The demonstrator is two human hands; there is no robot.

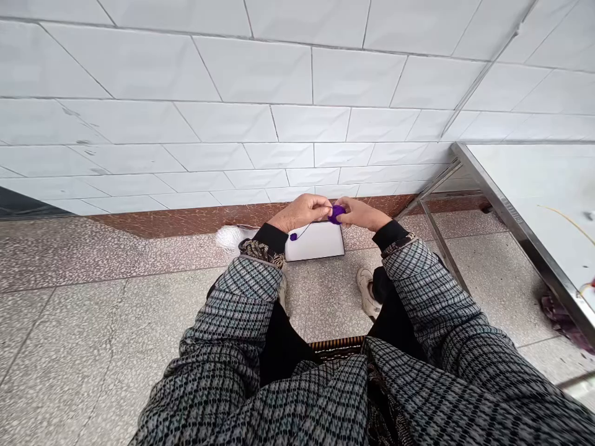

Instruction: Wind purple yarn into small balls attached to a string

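Note:
My right hand (363,214) is closed around a small bundle of purple yarn (336,215), held up in front of me above the floor. Close beside it, my left hand (301,212) pinches at the yarn with thumb and fingertips. A thin dark strand runs down from the fingers to a small purple tuft (293,236) near my left wrist. Below both hands lies a shallow white box (315,243) with a dark rim. Any small tool between the fingers is too small to make out.
A white, shiny bundle (229,238) lies left of the box by the tiled wall (288,124). On the right stands a metal-framed table (511,217) with a yellow strand on top. Dark cloth (564,322) hangs or lies beneath its edge. My shoes (368,292) flank the box.

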